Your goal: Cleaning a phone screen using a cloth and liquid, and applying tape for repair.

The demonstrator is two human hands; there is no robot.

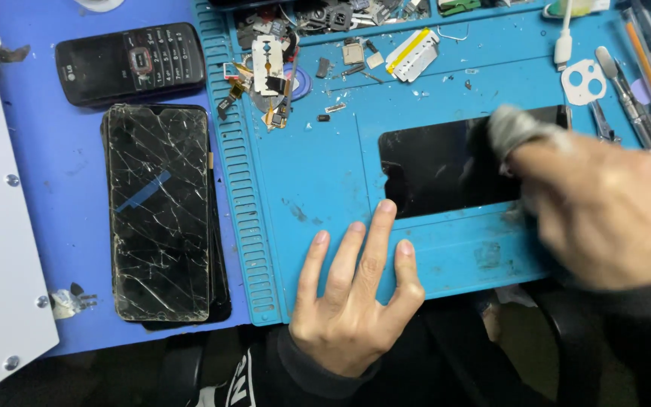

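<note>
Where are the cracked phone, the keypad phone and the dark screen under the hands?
cracked phone (160,211), head view, middle of its shattered glass
keypad phone (131,62), head view, centre of its body by the keys
dark screen (435,166), head view, bare glass left of the right hand (604,211)

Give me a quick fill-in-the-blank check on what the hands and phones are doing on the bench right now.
1. The left hand lies flat on the ____ work mat.
2. The right hand rubs a grey cloth over the dark phone screen, which lies on the ____.
3. The cracked phone lies to the ____ of the mat, touched by neither hand.
4. Above the cracked phone lies a black ____ phone.

Missing words: blue; mat; left; keypad
</note>
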